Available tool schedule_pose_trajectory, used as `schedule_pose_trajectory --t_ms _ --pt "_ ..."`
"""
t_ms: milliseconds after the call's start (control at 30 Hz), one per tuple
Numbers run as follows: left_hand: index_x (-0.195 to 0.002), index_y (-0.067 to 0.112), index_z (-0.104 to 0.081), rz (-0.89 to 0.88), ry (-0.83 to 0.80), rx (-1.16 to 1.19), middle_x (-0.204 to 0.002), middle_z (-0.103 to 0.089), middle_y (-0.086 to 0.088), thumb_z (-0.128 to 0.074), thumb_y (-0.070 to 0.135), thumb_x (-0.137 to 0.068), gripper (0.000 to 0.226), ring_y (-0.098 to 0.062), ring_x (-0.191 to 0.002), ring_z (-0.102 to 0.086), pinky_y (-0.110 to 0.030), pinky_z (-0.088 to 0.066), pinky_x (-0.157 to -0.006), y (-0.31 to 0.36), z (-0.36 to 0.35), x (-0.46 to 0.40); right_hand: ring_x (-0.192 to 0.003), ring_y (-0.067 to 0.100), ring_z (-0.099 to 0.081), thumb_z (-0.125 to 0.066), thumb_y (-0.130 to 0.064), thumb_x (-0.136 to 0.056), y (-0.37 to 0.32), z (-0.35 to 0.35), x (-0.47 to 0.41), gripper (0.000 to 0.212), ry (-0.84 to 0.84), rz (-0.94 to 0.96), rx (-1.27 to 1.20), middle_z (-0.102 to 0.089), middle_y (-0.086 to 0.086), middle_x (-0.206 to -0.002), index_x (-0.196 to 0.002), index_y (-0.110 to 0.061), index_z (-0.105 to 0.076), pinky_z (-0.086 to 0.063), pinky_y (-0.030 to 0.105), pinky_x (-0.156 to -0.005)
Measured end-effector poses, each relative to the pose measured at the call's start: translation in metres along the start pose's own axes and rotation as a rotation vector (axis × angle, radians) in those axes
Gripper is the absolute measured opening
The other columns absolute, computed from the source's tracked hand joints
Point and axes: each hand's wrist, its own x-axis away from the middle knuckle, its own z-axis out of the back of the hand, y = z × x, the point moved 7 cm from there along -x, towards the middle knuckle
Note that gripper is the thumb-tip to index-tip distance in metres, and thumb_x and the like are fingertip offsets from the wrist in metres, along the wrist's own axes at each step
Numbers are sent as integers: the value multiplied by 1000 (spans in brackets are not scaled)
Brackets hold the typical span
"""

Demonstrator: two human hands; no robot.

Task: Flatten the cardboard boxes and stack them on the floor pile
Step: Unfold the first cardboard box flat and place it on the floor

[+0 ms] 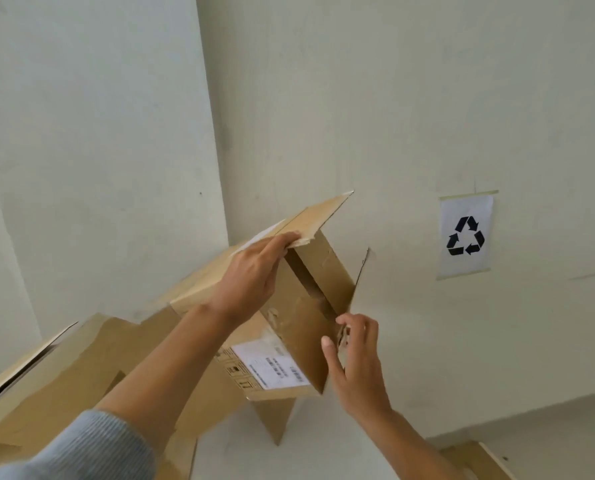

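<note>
I hold a brown cardboard box [309, 306] up in front of the wall corner, tilted, with its end flaps spread open. A white shipping label [271, 367] shows on its lower side. My left hand [254, 275] grips the edge of the upper flap, fingers curled over it. My right hand [353, 358] pinches the lower right flap edge between thumb and fingers. Torn tape remains along the flap seam. More brown cardboard [81, 368] stands behind my left arm at lower left.
A paper sheet with a black recycling symbol [465, 235] is taped to the right wall. Flat cardboard [472, 460] lies on the pale floor at the bottom right. The walls meet in a corner behind the box.
</note>
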Motion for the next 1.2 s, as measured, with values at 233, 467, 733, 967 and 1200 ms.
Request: schedule_pose_trajectory --t_ms 233,467,733,967,1200 --pt "-120 5 -56 68 -37 23 -95 -69 -12 -29 14 -92 40 -23 -85 -62 -23 -43 -73 -16 -9 14 -94 7 -48 0 -78 -74 -13 -25 -9 84 -302 117 299 -44 -5 -112 -96 -20 -57 -44 13 -72" --pt "-117 10 -61 141 -7 17 -93 -72 -9 -42 -1 -90 35 -15 -74 -64 -12 -43 -65 -38 2 26 -90 12 -55 -30 -37 -94 -20 -32 -30 45 -413 106 357 -67 1 -96 -89 -14 -69 -51 28 -84" --pt "-118 8 -61 124 -6 50 -97 -71 -9 -40 0 -91 34 -11 -78 -64 -12 -46 -68 -38 3 31 -119 32 -49 -47 -13 -87 8 -76 -49 57 -853 -152 460 -46 12 -134 -141 -13 -32 -46 40 -96" --pt "-114 11 -61 313 -2 116 -53 -42 8 -41 8 -95 28 -5 -50 -46 -13 -32 -48 -65 13 28 -104 21 -59 -62 -19 -88 23 -69 -29 33 -559 -238 72 -60 3 -112 -119 -17 -49 -51 31 -89" --pt "-118 13 -51 358 -169 243 -90 -58 5 -29 27 -94 36 -3 -84 -52 -19 -39 -77 -81 3 34 -87 10 -67 -66 -13 -84 -12 -38 0 17 -285 -95 -259 -69 -4 -93 -96 -22 -59 -58 26 -73"
